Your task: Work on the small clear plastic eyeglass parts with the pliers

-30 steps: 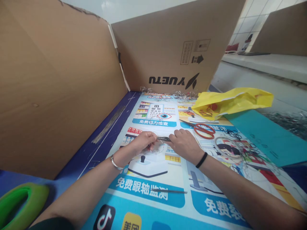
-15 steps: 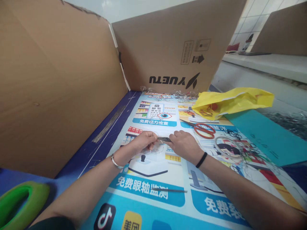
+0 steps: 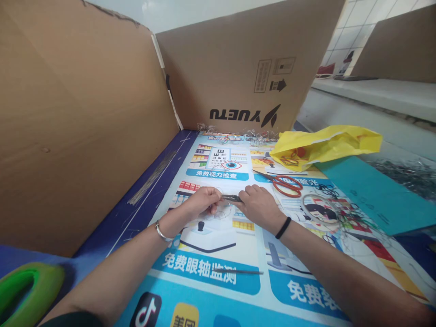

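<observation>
My left hand [image 3: 200, 204] and my right hand [image 3: 257, 205] meet at the middle of a printed poster [image 3: 211, 254] on the table. Both are closed in a pinch on a small dark metal tool or bundle of wire [image 3: 232, 198] held level between them. A thin loop of clear wire [image 3: 225, 211] hangs beneath it, just above the poster. A silver bangle circles my left wrist and a black band my right.
Red-handled scissors [image 3: 285, 185] lie right of my hands, with a yellow plastic bag [image 3: 323, 144] behind. Wire loops [image 3: 327, 213] pile at the right. A thin metal rod [image 3: 238, 271] lies nearer me. Cardboard walls [image 3: 85, 113] stand left and behind. A green object [image 3: 23, 290] sits bottom left.
</observation>
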Tool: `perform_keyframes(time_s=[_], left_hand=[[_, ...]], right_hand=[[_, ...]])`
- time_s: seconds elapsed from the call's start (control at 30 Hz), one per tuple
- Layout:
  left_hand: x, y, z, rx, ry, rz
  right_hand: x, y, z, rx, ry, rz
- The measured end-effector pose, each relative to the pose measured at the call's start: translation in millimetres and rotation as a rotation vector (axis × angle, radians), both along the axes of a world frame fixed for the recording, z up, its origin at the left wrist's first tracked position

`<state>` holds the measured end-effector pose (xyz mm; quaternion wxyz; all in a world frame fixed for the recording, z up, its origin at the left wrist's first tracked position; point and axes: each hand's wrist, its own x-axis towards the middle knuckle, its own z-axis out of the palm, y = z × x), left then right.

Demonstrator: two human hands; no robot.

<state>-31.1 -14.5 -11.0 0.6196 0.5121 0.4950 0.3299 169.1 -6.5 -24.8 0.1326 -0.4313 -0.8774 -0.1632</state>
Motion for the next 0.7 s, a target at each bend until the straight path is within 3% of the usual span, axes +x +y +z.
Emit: perform_keyframes(time_s=[0.7], left_hand=[[-1.0, -0.3, -5.3, 0.035, 0.026, 0.008]], right_hand=[[-1.4, -0.4, 3.9, -0.039, -0.040, 0.019]])
